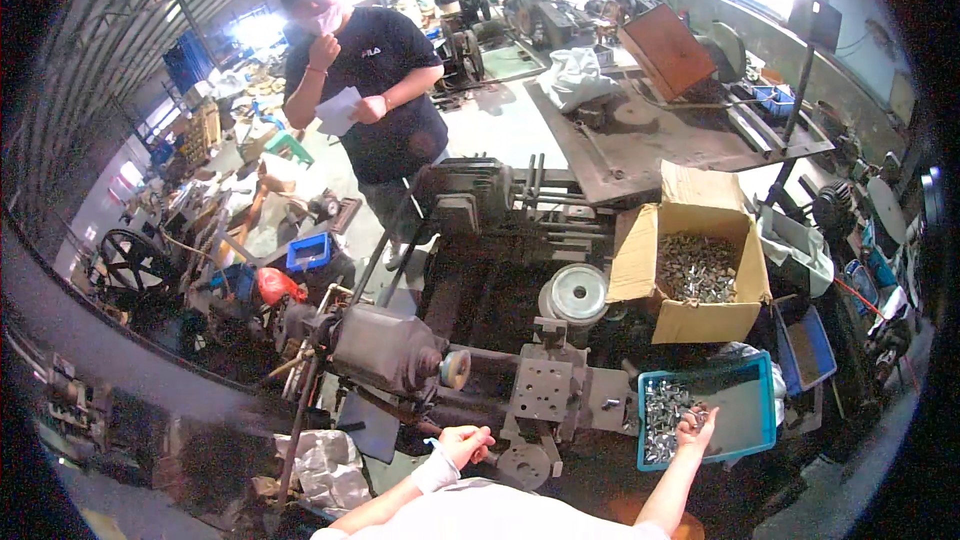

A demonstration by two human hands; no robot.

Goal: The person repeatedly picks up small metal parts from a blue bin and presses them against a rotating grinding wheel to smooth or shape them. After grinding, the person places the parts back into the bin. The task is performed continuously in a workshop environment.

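My right hand (697, 429) is over the teal tray (770, 405), palm up and fingers curled around what look like a few small metal parts. Shiny small metal parts (662, 420) lie heaped along the tray's left side. My left hand (464, 445), with a white band at the wrist, is closed in front of the machine; anything in its fingers is too small to make out. Just beyond it are the machine's dark motor-like housing (385, 348), a round pale wheel (455, 370) and a drilled metal block (542, 390).
An open cardboard box (705, 325) full of small metal parts stands behind the tray. A blue bin (805, 350) is at its right. Across the machine, a person (370, 70) in a dark shirt holds a white paper (338, 112). A steel table (690, 145) stands farther back.
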